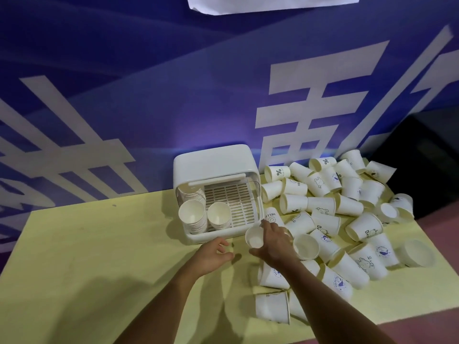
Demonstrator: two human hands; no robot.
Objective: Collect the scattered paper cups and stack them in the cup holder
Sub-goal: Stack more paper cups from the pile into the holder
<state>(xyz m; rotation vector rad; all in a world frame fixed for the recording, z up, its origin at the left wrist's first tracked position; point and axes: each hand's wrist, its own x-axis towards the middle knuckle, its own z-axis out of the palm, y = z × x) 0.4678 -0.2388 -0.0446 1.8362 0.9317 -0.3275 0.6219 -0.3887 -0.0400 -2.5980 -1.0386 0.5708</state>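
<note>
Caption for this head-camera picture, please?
Right hand holds a paper cup before the white cup holder; scattered cups heaped alongside.

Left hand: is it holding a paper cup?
No, the left hand hangs empty over the table; only the right hand grips a cup.

It looks like an event or exhibition space: a large blue banner [173,108] with big white characters stands behind a table [99,244] covered in pale yellow.
</note>
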